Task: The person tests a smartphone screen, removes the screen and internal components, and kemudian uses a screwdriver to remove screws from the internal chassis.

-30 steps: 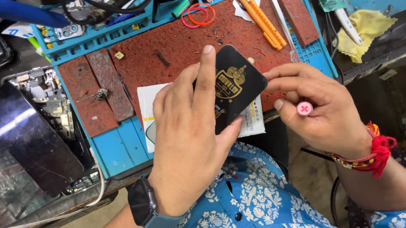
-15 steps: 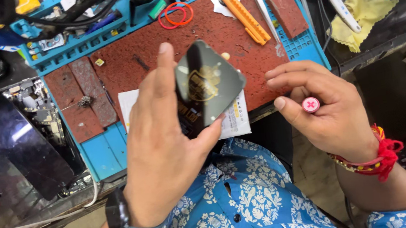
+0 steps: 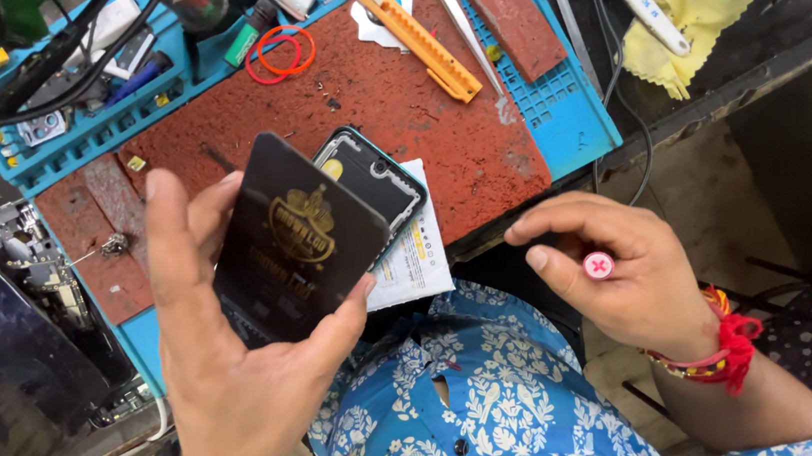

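Note:
My left hand (image 3: pixel 224 363) holds a flat black card-like sheet with a gold emblem (image 3: pixel 298 237), tilted above the bench edge. Behind it a black phone frame (image 3: pixel 376 181) lies on a white printed paper (image 3: pixel 415 262) on the red-brown work mat (image 3: pixel 392 99). My right hand (image 3: pixel 617 276) hovers off the bench's front edge, fingers curled around a small tool with a round pink-and-white end (image 3: pixel 598 264). A red thread bracelet (image 3: pixel 730 345) circles that wrist. I wear a blue patterned shirt (image 3: pixel 465 403).
An orange utility knife (image 3: pixel 416 31), tweezers (image 3: pixel 459 16), red rubber bands (image 3: pixel 279 52) and a red-brown block (image 3: pixel 506 8) lie on the blue tray (image 3: pixel 565 111). Yellow cloth (image 3: pixel 691 17) sits at right. A dark glass panel (image 3: pixel 6 340) and an opened device (image 3: pixel 28 263) lie left.
My left hand has drawn the black sheet back toward me and to the left, uncovering the phone frame on the paper. My right hand has stayed near the bench edge.

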